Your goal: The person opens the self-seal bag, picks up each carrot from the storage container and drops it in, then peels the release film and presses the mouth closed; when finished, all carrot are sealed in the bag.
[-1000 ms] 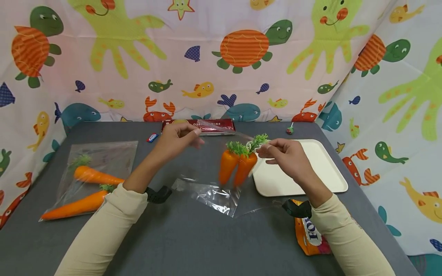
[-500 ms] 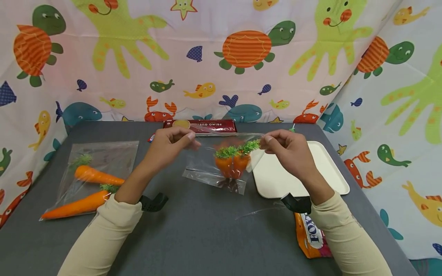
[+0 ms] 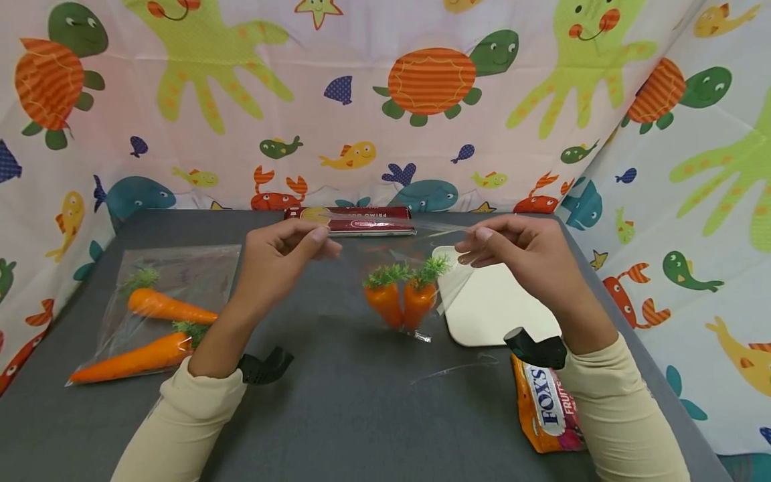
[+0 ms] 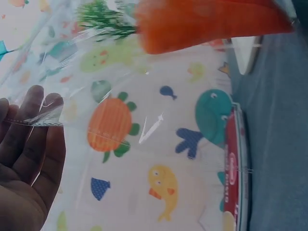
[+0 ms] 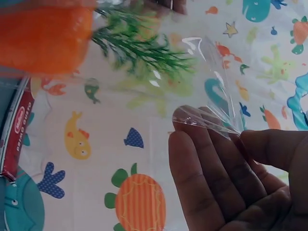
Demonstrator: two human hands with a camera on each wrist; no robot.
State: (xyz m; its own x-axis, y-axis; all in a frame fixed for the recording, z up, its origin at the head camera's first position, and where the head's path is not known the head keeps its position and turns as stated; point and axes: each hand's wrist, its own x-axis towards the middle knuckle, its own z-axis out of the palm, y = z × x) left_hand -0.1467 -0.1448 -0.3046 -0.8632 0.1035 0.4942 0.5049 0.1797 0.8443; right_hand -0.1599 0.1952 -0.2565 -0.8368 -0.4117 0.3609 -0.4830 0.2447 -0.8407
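Between the two hands hangs a clear plastic bag (image 4: 159, 115) with two orange toy carrots (image 3: 383, 301) inside, their green tops up. My left hand (image 3: 280, 258) pinches the bag's upper left corner between thumb and fingers. At the upper right corner, my right hand (image 3: 524, 258) pinches the film between thumb and forefinger, as the right wrist view shows. The bag is held above the table, its lower edge near the carrot tips. On the left lies another clear bag (image 3: 199, 268) with two longer carrots (image 3: 135, 358) in it, partly covered by the left forearm.
A cream tray (image 3: 482, 314) lies behind the right hand. At the back stands a dark red biscuit box (image 3: 367, 221). An orange Fox's sweets packet (image 3: 545, 408) sits by the right forearm. A thin clear strip (image 3: 452, 368) lies on the grey table (image 3: 361, 415).
The bag with the carrots has been raised and stretched between the hands, and the carrots now hang apart. The left hand has shifted slightly left, the right hand slightly right.
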